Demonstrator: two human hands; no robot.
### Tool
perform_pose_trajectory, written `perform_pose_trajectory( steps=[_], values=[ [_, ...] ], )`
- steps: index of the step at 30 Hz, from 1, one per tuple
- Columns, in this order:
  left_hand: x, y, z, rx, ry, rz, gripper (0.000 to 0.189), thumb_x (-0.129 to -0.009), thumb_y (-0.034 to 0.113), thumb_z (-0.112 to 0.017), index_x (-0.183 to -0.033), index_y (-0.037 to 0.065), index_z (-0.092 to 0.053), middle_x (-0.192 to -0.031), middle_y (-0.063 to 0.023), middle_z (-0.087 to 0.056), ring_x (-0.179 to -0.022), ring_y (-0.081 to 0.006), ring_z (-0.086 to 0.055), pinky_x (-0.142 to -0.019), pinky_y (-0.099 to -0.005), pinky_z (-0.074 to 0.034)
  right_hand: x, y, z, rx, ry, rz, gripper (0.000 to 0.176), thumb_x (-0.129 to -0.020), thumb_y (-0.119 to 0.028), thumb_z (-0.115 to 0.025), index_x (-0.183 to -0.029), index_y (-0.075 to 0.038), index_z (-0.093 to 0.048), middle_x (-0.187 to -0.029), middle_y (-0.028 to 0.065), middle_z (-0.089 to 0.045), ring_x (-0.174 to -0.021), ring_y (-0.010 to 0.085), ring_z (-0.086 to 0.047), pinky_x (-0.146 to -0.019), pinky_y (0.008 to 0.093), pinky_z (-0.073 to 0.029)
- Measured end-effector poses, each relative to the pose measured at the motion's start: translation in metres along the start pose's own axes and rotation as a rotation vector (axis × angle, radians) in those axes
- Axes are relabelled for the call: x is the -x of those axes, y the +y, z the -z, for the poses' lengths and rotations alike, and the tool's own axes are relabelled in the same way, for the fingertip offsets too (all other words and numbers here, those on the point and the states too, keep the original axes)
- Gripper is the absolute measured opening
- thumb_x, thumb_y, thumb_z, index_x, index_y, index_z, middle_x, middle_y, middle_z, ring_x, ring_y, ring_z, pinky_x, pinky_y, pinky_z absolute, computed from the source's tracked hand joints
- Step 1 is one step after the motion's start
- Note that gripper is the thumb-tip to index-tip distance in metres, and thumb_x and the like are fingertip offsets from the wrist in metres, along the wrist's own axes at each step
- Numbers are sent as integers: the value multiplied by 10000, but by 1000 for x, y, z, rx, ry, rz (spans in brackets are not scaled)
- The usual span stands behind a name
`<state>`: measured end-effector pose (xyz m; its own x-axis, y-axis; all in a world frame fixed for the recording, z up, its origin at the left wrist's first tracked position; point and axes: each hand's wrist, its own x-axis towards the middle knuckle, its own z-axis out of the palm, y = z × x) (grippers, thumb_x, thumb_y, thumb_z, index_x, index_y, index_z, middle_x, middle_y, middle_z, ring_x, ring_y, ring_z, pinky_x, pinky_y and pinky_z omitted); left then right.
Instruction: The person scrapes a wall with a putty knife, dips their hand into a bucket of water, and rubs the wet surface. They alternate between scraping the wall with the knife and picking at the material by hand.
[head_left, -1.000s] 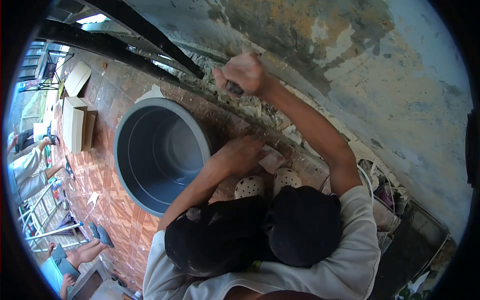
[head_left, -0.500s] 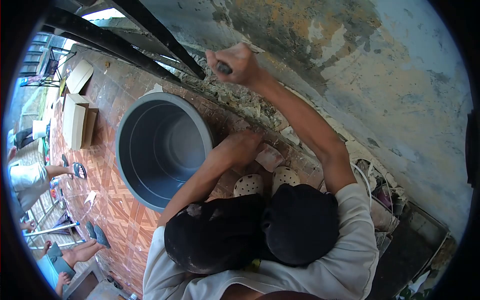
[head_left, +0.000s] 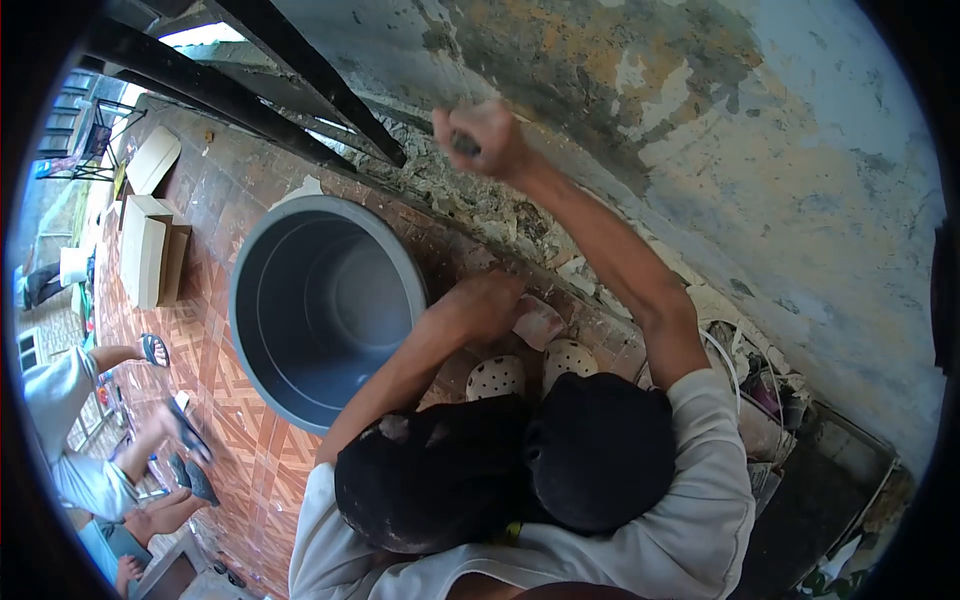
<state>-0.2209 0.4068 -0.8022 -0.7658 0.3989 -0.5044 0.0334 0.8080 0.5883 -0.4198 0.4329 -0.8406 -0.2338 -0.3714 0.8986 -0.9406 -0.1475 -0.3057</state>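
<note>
My right hand (head_left: 483, 138) is raised beside the peeling wall, blurred by motion. Its fingers wrap round a dark, rounded end (head_left: 465, 144), like a tool's handle; the rest of that object is hidden. Low down near the floor, my left hand (head_left: 488, 303) is curled just in front of my shoes, its back toward me. What its fingers hold, if anything, is out of sight. Beside it lies a reddish, broken piece of tile (head_left: 538, 322). A large grey plastic tub (head_left: 412, 290) stands on the floor to the left of my left hand, with nothing visible inside.
Broken masonry (head_left: 520, 225) runs along the base of the wall (head_left: 700, 150). Dark metal beams (head_left: 320, 80) slant down at upper left. An open cardboard box (head_left: 146, 252) sits on the patterned floor (head_left: 225, 450). Two people are at far left, one with a blurred sandalled foot (head_left: 186, 430).
My right hand has shifted slightly right and down, still gripping the dark object. My left hand stays near the tile piece. At far left, a person has stepped closer.
</note>
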Motion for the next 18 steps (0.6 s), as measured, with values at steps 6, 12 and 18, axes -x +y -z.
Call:
perform_pose_trajectory(
  steps=[6, 12, 18],
  values=[
    [2, 4, 6, 22, -33, 12, 430, -969, 326, -448, -1253, 5, -488, -1014, -260, -617, -1040, -415, -571, -904, -479, -449, -5, -5, 9, -13, -60, 39, 186, -855, -89, -653, -679, -123, -601, -534, -25, -613, -400, 106, -568, -365, 245, -476],
    [4, 0, -4, 1, -24, -14, 453, -970, 325, -447, -1311, 28, -454, -1060, -261, -610, -1056, -406, -571, -917, -477, -444, -19, -29, 9, 44, -81, 187, 357, -802, 7, -653, -532, -98, -445, -433, 9, -439, -338, 140, -463, -318, 279, -343],
    [1, 0, 3, -14, -21, 19, 424, -963, 311, -463, -1274, 24, -480, -1043, -261, -614, -1045, -403, -575, -906, -475, -447, -23, -17, 2, -23, -27, 60, 238, -825, -121, -691, -628, -132, -557, -513, -11, -579, -381, 159, -547, -344, 281, -422]
  ],
)
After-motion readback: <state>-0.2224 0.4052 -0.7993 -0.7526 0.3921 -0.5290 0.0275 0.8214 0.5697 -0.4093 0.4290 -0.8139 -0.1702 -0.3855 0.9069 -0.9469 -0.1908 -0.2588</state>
